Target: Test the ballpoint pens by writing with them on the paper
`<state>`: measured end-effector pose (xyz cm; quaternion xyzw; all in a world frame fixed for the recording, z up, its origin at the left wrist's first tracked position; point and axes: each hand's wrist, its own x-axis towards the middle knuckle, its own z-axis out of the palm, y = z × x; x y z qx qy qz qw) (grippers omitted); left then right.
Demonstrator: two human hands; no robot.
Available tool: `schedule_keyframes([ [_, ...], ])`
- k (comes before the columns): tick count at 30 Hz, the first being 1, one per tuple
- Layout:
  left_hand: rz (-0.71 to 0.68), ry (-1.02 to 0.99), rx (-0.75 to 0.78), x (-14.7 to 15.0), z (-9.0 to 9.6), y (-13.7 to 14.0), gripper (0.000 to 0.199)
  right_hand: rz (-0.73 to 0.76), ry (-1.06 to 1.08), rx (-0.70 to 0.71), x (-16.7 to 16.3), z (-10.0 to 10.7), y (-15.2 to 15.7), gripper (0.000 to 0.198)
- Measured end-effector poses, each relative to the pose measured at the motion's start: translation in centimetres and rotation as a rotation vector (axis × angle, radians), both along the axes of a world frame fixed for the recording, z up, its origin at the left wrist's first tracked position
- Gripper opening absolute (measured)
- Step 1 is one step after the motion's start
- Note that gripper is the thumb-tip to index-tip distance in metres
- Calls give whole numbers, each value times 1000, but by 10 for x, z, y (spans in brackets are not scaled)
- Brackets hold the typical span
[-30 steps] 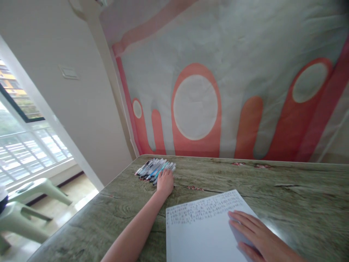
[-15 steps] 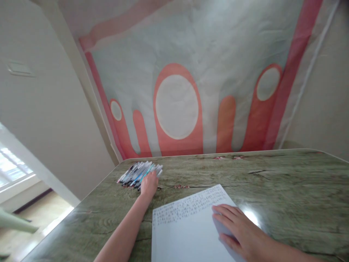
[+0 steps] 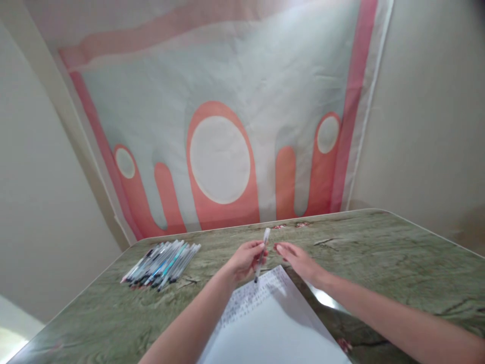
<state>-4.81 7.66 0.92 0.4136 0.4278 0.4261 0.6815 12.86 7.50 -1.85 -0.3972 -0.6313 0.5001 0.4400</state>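
In the head view my left hand [image 3: 248, 259] pinches a clear-barrelled pen [image 3: 262, 253] with a dark lower end, held nearly upright above the top of the paper. Just to its right, my right hand [image 3: 299, 260] is raised with fingers stretched toward the pen, apart from it and holding nothing. Beneath both arms lies a white sheet of paper [image 3: 273, 328] with rows of handwriting across its upper part and a blank lower part. A pile of pens [image 3: 161, 263], mostly clear with some blue ones, rests on the table to the left.
The wood-grained table [image 3: 379, 258] reaches back to a wall hanging [image 3: 223, 217] with red and white shapes. Plain walls [image 3: 424, 126] stand at both sides. Light glares off the tabletop near my right forearm.
My left hand has come from the pen pile to above the paper, bringing a pen. My right hand has lifted off the paper toward it. The camera view has turned right.
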Motion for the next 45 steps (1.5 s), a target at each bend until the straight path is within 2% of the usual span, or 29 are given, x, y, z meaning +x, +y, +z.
schedule_keyframes([
  [2,-38,-215,-82,23,-9,1,10,48,194,-155,-5,3,18,38],
  [5,-18,-366,-162,42,-24,0,7,76,361,-249,-9,-7,34,37],
  [10,82,-393,-218,48,-39,-4,9,144,320,-282,-10,-35,34,40],
  [15,59,-404,-200,47,-42,-10,12,165,314,-291,-9,-39,30,45],
  [23,3,-422,-245,49,-44,-16,18,208,272,-171,-5,-37,33,39],
  [34,-66,-450,-301,48,-43,-16,25,84,151,-80,-8,-37,27,42],
  [45,-30,-440,-313,50,-44,-14,26,-13,130,-56,-15,-39,26,42],
])
